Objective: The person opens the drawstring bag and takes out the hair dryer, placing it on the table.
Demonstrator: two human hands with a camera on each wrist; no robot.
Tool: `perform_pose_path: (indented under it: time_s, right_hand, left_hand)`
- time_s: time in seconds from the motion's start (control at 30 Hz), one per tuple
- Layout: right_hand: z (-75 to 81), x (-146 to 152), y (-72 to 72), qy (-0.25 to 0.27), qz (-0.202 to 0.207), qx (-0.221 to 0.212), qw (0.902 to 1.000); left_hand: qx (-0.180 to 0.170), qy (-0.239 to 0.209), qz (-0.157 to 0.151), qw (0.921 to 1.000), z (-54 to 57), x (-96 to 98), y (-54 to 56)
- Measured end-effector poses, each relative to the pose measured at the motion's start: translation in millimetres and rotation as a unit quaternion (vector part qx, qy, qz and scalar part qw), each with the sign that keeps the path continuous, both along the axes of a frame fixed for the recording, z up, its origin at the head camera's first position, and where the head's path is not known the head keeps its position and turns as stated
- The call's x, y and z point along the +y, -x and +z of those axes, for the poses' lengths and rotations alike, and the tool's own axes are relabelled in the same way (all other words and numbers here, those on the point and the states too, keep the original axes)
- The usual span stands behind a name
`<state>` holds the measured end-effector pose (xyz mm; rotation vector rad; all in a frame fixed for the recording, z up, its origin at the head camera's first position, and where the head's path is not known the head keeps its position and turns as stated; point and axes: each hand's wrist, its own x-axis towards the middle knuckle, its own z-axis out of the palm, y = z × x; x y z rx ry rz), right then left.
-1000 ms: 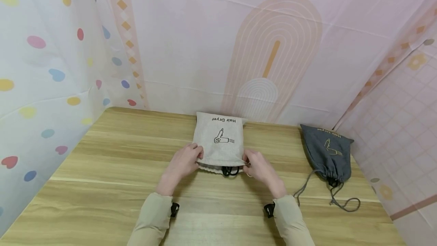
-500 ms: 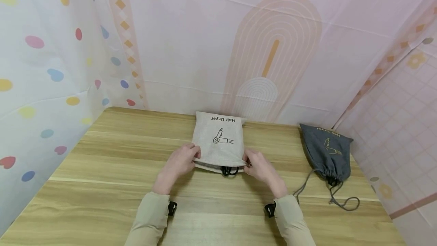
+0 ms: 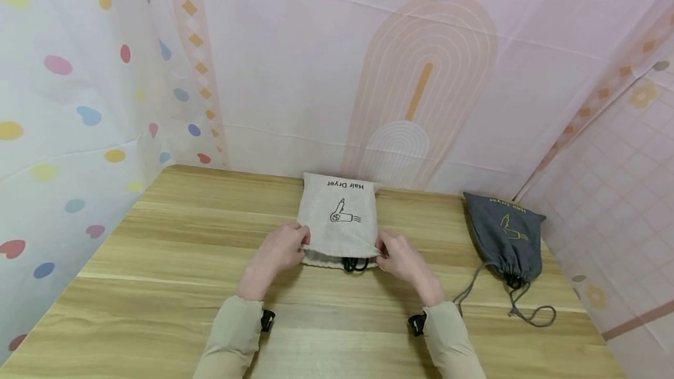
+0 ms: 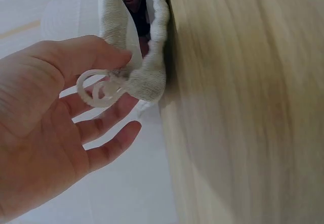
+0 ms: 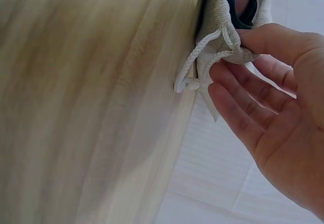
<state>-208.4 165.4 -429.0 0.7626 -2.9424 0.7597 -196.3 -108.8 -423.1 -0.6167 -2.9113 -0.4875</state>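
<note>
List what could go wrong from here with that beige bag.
The mouth of the beige bag gapes, so tipping it might let contents slide out.
The black loop pokes out there and could get caught if the mouth is drawn shut.
The left hand and right hand pinch only the mouth's corners, so the cloth may slip.

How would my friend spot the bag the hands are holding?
Find the wooden table, then the middle of its far side. A pale bag lies there between the left hand and right hand, with a black hair dryer print. Unlike the gray bag on the right, its mouth gapes open.
</note>
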Motion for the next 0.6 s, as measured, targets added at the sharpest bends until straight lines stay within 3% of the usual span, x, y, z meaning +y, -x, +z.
perform_pose_path:
  time_s: [0.2, 0.4, 0.5, 0.6]
  right_hand:
    - [-1.3, 2, -0.6, 0.008, -0.014, 0.007, 0.9998]
    - [-0.8, 2, -1.1, 0.01, -0.024, 0.017, 0.9995]
    - [-0.3, 1, -1.2, 0.006, -0.023, 0.028, 0.9993]
    - [0.2, 0, -1.6, 0.004, -0.019, 0.039, 0.999]
  left_hand:
    - [-0.001, 0.012, -0.029, 0.9995, 7.7, 11.3, -6.7]
    - [-0.04, 0.014, -0.071, 0.9966, 9.9, 39.3, -16.9]
    - [-0.024, 0.028, -0.096, 0.9947, 6.5, 53.9, -22.0]
    - [-0.004, 0.043, -0.082, 0.9957, 3.8, 64.8, -25.5]
